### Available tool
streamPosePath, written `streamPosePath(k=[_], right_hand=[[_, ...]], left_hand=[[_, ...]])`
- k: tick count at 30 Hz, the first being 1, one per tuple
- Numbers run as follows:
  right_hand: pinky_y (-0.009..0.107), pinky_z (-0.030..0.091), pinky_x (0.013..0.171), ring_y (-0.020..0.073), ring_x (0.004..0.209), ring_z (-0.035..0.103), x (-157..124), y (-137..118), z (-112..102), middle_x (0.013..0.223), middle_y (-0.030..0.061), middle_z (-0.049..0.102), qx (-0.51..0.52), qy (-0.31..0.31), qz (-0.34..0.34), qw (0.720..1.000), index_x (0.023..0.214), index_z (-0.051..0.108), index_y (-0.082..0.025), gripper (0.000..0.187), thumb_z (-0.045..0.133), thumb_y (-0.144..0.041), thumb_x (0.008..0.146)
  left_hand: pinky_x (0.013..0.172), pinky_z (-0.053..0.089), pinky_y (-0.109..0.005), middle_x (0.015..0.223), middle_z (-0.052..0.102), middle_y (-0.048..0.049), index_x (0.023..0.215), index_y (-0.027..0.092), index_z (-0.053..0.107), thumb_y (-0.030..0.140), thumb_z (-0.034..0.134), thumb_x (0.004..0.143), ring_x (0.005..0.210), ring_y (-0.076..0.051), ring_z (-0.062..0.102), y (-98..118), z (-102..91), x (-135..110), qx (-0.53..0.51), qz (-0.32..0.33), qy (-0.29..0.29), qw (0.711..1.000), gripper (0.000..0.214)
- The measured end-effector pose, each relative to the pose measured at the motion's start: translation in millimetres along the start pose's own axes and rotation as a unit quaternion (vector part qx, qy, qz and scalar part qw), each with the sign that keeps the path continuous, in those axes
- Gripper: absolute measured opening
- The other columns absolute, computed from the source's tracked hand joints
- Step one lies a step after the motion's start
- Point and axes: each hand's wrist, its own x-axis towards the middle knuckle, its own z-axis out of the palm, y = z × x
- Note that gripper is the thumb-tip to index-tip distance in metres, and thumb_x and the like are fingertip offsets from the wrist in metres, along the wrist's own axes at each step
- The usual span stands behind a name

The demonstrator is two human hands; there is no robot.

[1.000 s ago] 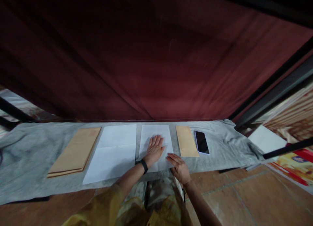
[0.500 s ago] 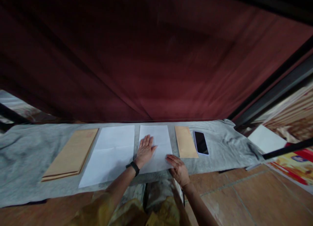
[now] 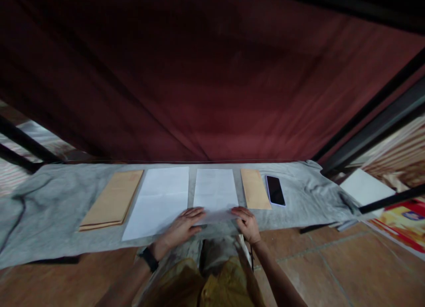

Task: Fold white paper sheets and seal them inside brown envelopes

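A white sheet of paper (image 3: 215,189), showing faint crease lines, lies on the grey cloth in front of me. My left hand (image 3: 184,225) is at its near left corner, thumb and fingers at the edge. At the near right corner, the fingers of my right hand (image 3: 247,225) are curled on the paper. Between the hands the near edge looks slightly raised and darker. Left of it lies a larger creased white sheet (image 3: 159,196), close to my left hand. A small brown envelope (image 3: 255,189) lies to the right of the paper.
Grey cloth (image 3: 305,192) covers the low surface. Brown envelopes (image 3: 113,196) are stacked at the left, and a phone (image 3: 275,191) lies at the right. A dark red curtain (image 3: 212,99) hangs behind, beside dark metal bars (image 3: 375,125). Below is tiled floor (image 3: 299,262).
My left hand has moved from flat on the middle of the sheet to its near left corner. My right hand stays at the near right corner. The view has shifted slightly.
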Motion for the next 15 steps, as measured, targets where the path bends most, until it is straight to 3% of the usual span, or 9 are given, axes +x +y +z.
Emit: streamPosePath(k=[6,10,15], right_hand=[[0.043,0.057,0.093,0.0257,0.1,0.071,-5,-9,-8,0.103,0.008,0.078,0.071,0.014,0.081,0.994,0.104,0.078,-0.024,0.033,0.048,-0.031,0.094],[0.042,0.057,0.093,0.0258,0.101,0.071,-12,-17,-17,0.106,0.0083,0.077,0.114,-0.011,0.101,0.988,0.108,0.077,-0.024,0.032,0.051,-0.038,0.096],[0.042,0.054,0.097,0.0254,0.107,0.068,-13,-18,-22,0.109,0.0085,0.075,0.096,-0.016,0.074,0.992,0.106,0.076,-0.024,0.03,0.054,-0.042,0.095]], left_hand=[[0.116,0.04,-0.043,0.137,0.066,-0.0043,0.118,0.026,0.073,0.024,0.056,0.091,0.133,-0.022,0.055,-3,4.0,8,-0.016,-0.027,0.089,0.996,0.032],[0.105,0.049,-0.037,0.117,0.076,-0.0058,0.107,0.024,0.076,0.037,0.049,0.094,0.113,-0.023,0.067,4,6.3,4,-0.104,-0.072,0.114,0.985,0.032],[0.08,0.055,-0.035,0.086,0.078,-0.0053,0.084,0.021,0.075,0.052,0.046,0.091,0.083,-0.024,0.07,15,4.8,-8,-0.238,-0.173,0.136,0.946,0.043]])
